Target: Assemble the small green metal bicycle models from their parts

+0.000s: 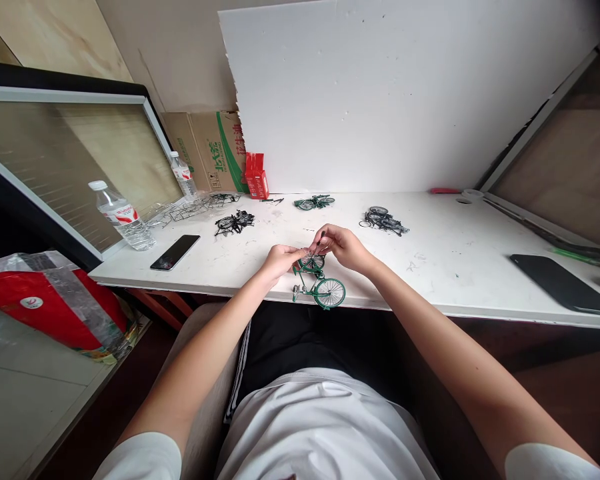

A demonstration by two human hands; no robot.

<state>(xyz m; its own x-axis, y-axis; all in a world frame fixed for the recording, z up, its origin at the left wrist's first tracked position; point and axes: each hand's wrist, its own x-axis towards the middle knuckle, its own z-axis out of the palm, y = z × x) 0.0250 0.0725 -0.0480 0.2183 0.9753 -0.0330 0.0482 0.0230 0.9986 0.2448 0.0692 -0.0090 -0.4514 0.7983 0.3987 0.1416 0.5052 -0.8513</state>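
Left hand (280, 259): my fingers are pinching the one green model bicycle (316, 283).
Right hand (343, 245): my fingertips are clenching its upper wheel.
Bicycle: resting at the table's (455, 267) near edge.
Bottles: two, (123, 217) and (183, 175), are standing on the left.
Phones: two, (175, 252) and (563, 283), are lying flat.

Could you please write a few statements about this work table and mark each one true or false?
1. The left hand and right hand both grip the green model bicycle at the near edge of the table. True.
2. The red box stands at the right end. False: the red box stands at the back, left of centre, beside a cardboard box.
3. A nearer water bottle and a farther water bottle stand at the left side. True.
4. The nearer water bottle has no cap. False: it wears a white cap.
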